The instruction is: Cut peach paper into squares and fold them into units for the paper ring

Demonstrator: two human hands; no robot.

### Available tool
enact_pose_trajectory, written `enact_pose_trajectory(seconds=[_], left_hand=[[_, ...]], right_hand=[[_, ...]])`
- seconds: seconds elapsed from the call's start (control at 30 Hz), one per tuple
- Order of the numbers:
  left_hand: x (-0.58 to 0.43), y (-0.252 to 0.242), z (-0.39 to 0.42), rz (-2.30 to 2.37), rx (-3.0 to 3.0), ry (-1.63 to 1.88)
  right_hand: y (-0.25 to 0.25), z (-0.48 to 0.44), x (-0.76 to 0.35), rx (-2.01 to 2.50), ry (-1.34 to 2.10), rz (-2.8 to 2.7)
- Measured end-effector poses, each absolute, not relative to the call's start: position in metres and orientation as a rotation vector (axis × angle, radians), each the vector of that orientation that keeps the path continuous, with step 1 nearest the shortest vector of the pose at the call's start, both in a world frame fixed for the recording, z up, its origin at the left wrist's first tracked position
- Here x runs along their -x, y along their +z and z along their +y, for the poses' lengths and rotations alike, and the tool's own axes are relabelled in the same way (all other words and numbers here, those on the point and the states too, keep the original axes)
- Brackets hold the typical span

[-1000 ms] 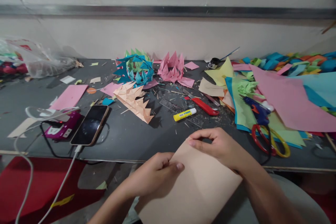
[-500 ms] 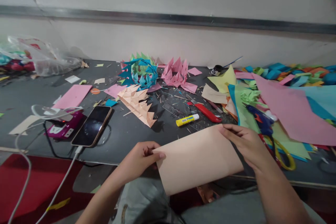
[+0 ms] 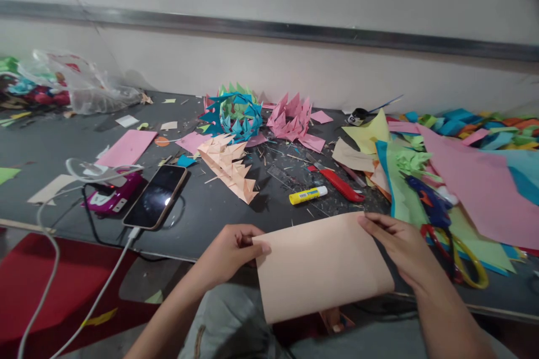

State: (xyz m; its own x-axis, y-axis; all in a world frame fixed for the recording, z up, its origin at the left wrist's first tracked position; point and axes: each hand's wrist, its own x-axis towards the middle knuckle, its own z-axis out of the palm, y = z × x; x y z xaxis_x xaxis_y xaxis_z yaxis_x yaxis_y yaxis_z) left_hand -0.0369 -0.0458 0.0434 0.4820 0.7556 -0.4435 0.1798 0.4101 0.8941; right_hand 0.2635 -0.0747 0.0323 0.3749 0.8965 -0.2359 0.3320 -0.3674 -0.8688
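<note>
A rectangular sheet of peach paper point(image 3: 322, 263) is held over my lap at the table's front edge. My left hand point(image 3: 238, 249) pinches its left upper corner, thumb on top. At the upper right corner, my right hand point(image 3: 398, 244) grips the sheet between thumb and fingers. Just beyond the paper lie a yellow glue stick point(image 3: 308, 195) and a red utility knife point(image 3: 340, 184). A folded peach paper strip with spikes point(image 3: 229, 168) rests further left. Behind it stand a blue spiked paper ring point(image 3: 236, 118) and a pink one point(image 3: 290, 118).
At left, a phone point(image 3: 156, 197) charges beside a purple power block point(image 3: 115, 193) with white cables. Right of my right hand are a blue glue gun point(image 3: 429, 202), scissors point(image 3: 474, 263) and coloured sheets point(image 3: 480, 179). Paper scraps litter the dark table point(image 3: 202, 219).
The view has turned slightly left, so the table's things sit further right in the picture. Both hands keep hold of the peach sheet, whose right edge now bends under more roundly.
</note>
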Motion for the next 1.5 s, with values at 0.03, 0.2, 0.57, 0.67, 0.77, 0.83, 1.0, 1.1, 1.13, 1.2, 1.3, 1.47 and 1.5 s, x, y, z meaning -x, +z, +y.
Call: enact_pose_trajectory(seconds=[0.03,0.2,0.57,0.67,0.77,0.83,1.0,1.1,1.13,1.2,1.3,1.47,1.5], left_hand=[[0.037,0.044,-0.046,1.039,-1.119,0.462],[0.038,0.043,-0.047,1.060,-1.119,0.456],[0.026,0.041,-0.021,1.538,-2.067,0.200],[0.017,0.043,-0.007,1.636,-2.219,0.091],[0.010,0.044,0.004,1.694,-2.310,0.014],[0.008,0.045,0.009,1.722,-2.360,-0.006],[0.000,0.044,0.012,1.721,-2.549,-0.041],[-0.004,0.041,0.014,1.587,-2.740,-0.013],[-0.005,0.040,0.015,1.484,-2.806,-0.023],[-0.004,0.037,0.019,1.253,-2.889,-0.078],[-0.001,0.036,0.021,1.108,-2.870,-0.105],[-0.004,0.042,0.010,1.183,-2.856,-0.138],[-0.007,0.044,0.007,1.195,-2.869,-0.183]], right_hand=[[0.032,-0.075,-0.264,1.887,0.951,-1.070],[0.031,-0.075,-0.264,1.886,0.945,-1.091],[0.016,-0.054,-0.241,1.979,0.587,-1.659],[0.009,-0.040,-0.237,1.985,0.438,-1.776],[0.007,-0.029,-0.236,1.996,0.350,-1.820],[0.007,-0.022,-0.237,1.992,0.330,-1.834],[0.007,-0.012,-0.236,2.031,0.368,-1.832],[0.008,-0.011,-0.234,2.064,0.394,-1.833],[0.008,-0.011,-0.233,2.072,0.402,-1.835],[0.009,-0.010,-0.233,2.090,0.418,-1.844],[0.009,-0.006,-0.236,2.083,0.455,-1.889],[0.019,0.002,-0.247,2.064,0.513,-1.928],[0.024,-0.001,-0.246,2.083,0.482,-1.915]])
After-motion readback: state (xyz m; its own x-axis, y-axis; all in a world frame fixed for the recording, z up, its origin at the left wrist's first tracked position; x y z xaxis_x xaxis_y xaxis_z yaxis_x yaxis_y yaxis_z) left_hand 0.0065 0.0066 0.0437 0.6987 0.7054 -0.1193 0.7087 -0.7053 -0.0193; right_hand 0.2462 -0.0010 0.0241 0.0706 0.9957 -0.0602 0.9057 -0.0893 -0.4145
